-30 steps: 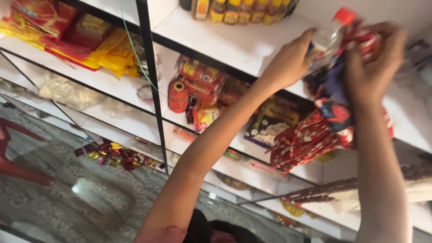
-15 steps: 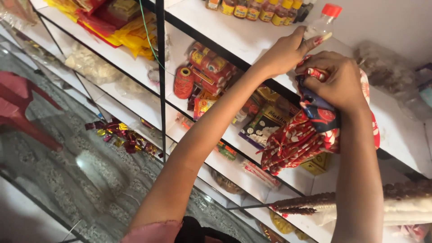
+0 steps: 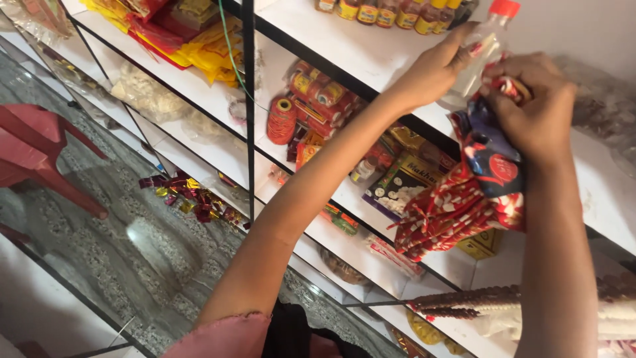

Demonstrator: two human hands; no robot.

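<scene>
I am standing over white shelves [image 3: 371, 56] in a black frame [image 3: 248, 99], with grey patterned stone flooring [image 3: 119, 219] running below them. A red plastic chair [image 3: 40, 152] is sitting at nine o'clock, and shiny sweet wrappers [image 3: 192, 199] are lying scattered at about eight o'clock from the middle of my view. Yellow and red packets [image 3: 179, 33] are piling up on a shelf at eleven o'clock, a row of small jars [image 3: 391, 10] is lining the top shelf at twelve, and a spool of orange thread [image 3: 281, 119] is sitting near the centre.

I am reaching my left hand [image 3: 434, 66] up to one o'clock, curling its fingers loosely around a clear bottle with a red cap [image 3: 487, 50], thumb and fingers apart along its side. My right hand [image 3: 533, 109] is sitting just beside it at two o'clock, closing tight on the top of a bunch of red, white and blue packets [image 3: 474, 199]. The bunch is hanging from that fist toward four o'clock, in front of the shelf edge. The bottle seems to be touching the top of the bunch, though my fingers are hiding the spot.
</scene>
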